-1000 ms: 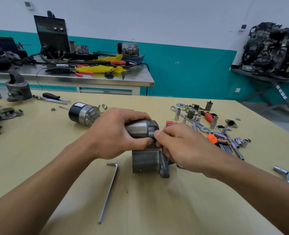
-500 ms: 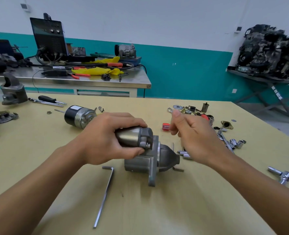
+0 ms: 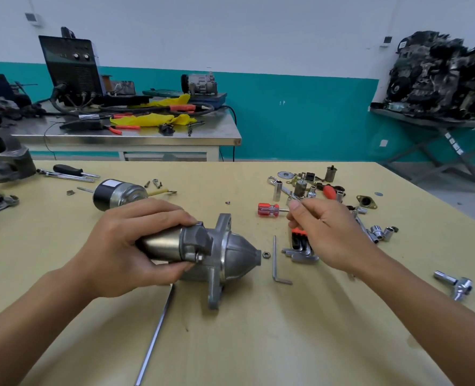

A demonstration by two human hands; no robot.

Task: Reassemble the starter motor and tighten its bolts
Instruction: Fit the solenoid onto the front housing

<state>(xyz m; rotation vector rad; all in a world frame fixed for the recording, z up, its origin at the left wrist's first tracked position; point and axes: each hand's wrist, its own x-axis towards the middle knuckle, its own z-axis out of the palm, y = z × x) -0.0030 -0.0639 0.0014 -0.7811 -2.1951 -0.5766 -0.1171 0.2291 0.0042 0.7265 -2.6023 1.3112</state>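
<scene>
We had the starter motor [image 3: 230,254] lying on its side near the middle of the yellow bench [image 3: 258,344], its cone-shaped nose pointing right and its mounting flange standing on edge. Our left hand [image 3: 125,246] gripped the smooth cylinder on top of it, fingers curled over the far side and the thumb underneath. Our right hand [image 3: 328,235] hung just right of the motor, apart from it, above the orange-holdered hex key set [image 3: 300,247]. Its fingers were curled and the thumb met the forefinger in a pinch, but we could not tell whether anything small sat between them.

A nut [image 3: 266,255] lay on the bench just beside the tip of the nose, and a loose hex key [image 3: 275,260] lay just right of that. A long hex key [image 3: 158,330] ran out from under the motor toward us. A small red-handled screwdriver [image 3: 268,209] lay beyond the right hand, with scattered sockets [image 3: 381,232] farther right. A black-and-silver motor body [image 3: 116,194] lay behind the left hand.
</scene>
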